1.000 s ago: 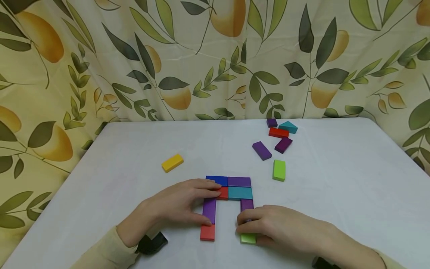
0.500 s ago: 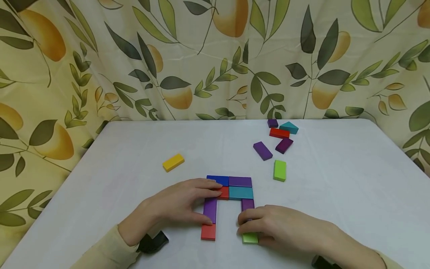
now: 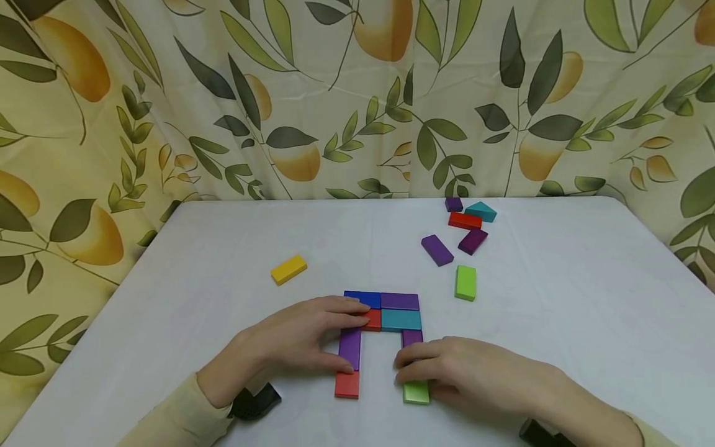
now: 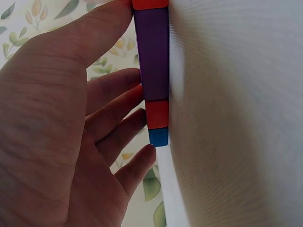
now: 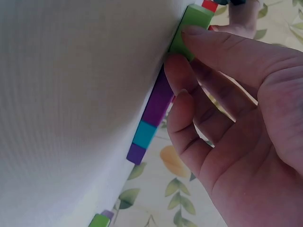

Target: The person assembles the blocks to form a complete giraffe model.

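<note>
Flat blocks form an arch on the white table. My left hand rests along its left side, fingers straight over the blue block and red block, thumb at the joint of the purple block and lower red block. On the right leg, my right hand has curled fingers across the purple block and green block. In the right wrist view the thumb and index finger pinch the green block. A purple block and teal block complete the top rows.
A yellow block lies back left of the arch. Behind it to the right are a lime block, a purple block, a dark purple block, a red block, a teal triangle and a small purple block.
My right hand has shifted very slightly away from the table's near edge, showing a little more of the green block. My left hand keeps its place on the blocks.
</note>
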